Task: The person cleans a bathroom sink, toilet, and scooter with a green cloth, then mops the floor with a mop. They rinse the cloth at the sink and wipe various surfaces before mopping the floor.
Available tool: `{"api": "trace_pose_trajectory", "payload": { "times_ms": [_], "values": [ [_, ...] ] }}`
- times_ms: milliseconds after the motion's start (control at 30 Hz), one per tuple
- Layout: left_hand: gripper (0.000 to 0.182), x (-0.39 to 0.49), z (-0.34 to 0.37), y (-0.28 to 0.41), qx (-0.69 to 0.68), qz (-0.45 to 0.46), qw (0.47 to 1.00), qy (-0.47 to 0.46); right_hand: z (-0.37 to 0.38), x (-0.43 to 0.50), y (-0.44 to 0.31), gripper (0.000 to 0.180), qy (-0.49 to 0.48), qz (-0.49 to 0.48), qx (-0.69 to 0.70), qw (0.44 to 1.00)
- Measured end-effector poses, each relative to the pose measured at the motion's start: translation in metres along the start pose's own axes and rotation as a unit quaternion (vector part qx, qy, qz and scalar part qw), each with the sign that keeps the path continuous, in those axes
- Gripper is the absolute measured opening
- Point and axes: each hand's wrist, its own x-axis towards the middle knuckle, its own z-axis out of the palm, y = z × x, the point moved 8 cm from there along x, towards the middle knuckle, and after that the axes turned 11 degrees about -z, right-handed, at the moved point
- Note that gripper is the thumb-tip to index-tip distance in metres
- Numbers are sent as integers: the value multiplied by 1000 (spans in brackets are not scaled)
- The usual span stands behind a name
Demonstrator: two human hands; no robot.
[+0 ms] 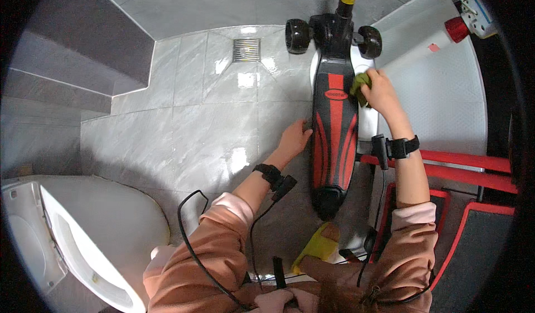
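Note:
A kick scooter with a black and red deck [335, 112] spans the view in front of me, its two black wheels [297, 36] and steering column [347, 3] at the far end. My right hand [381, 93] pinches a crumpled green cloth [360, 88] against the deck's right edge, near the wheels. On the opposite side, my left hand [294, 138] is at the deck's left edge with fingers curled. Whether those fingers grip the deck is hard to tell. A black rear part [330, 200] ends the deck nearest me.
A white object [368, 122] shows partly behind the scooter. Red-framed steps [480, 229] stand right, below a pale panel [439, 95], red cylinder [456, 29] and socket block [478, 18]. A toilet [96, 263] is left; a floor drain [246, 50] lies ahead. Cables hang from both wrists.

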Motion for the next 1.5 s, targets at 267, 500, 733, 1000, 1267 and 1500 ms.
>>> {"api": "trace_pose_trajectory", "payload": {
  "times_ms": [267,500,733,1000,1267,1500],
  "values": [
    [33,19,-77,1,-36,28,994,104,101,5,-70,24,-49,-180,61,981],
    [34,4,-165,9,33,-51,979,195,155,-108,-141,17,-324,-290,90,896],
    [33,-110,-224,4,-46,-178,974,135,96,-187,-137,26,-413,5,352,840],
    [50,-241,-174,37,-201,-272,939,-60,-39,-181,-194,33,-315,119,394,855],
    [64,-300,-185,68,-570,-390,723,-15,-82,-138,-321,29,-363,50,497,786],
    [50,-313,-209,7,-479,-443,756,53,-24,-16,-262,21,-243,39,378,893]
  ]
}}
